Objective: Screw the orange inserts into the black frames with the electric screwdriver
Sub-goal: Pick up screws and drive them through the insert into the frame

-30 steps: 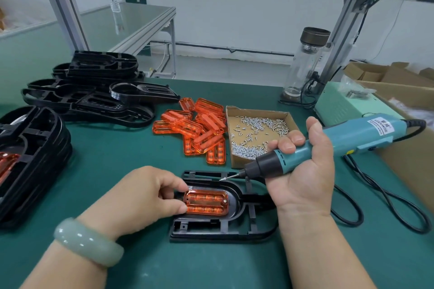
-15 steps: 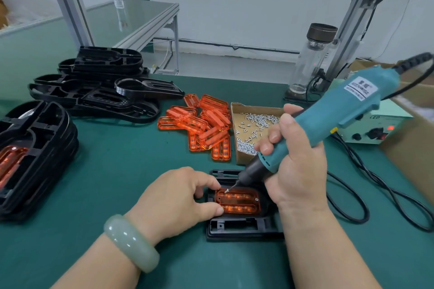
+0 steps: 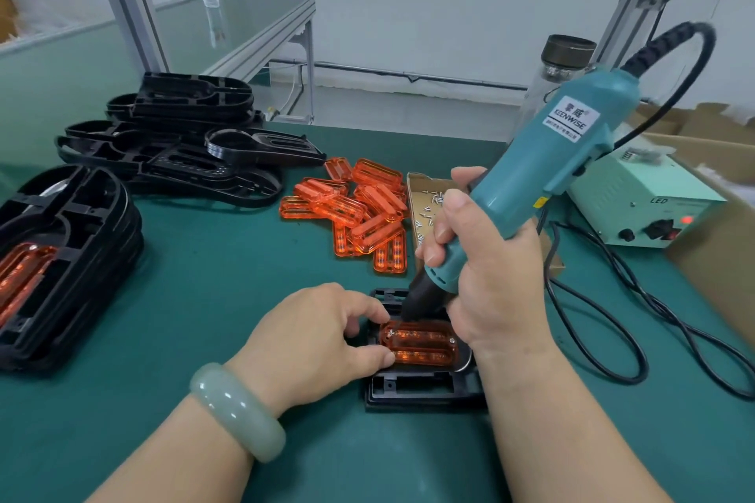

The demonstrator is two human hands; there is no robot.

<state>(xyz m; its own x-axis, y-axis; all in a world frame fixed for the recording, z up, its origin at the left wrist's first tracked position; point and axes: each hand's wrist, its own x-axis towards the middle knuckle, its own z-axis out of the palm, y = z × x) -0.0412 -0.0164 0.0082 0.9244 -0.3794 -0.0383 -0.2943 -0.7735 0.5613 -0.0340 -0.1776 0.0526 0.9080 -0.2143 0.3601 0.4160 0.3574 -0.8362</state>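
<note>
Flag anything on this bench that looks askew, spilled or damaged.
Nothing looks damaged or spilled. The spare orange inserts lie in a loose jumble, overlapping at odd angles, and the empty black frames to their left are piled crookedly rather than stacked square.

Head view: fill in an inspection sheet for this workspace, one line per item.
Surface: green mat covering the bench.
Job's things: orange insert seated in black frame; electric screwdriver tip at its upper-left corner; loose inserts, screw box, frame stacks behind.
Clutter: glass bottle, cardboard box at right.
Grippers: left hand pinches the insert's left end; right hand grips the screwdriver.
Cables: black cable loops on the mat by the power supply.
Surroundings: aluminium bench frame, white wall.
</note>
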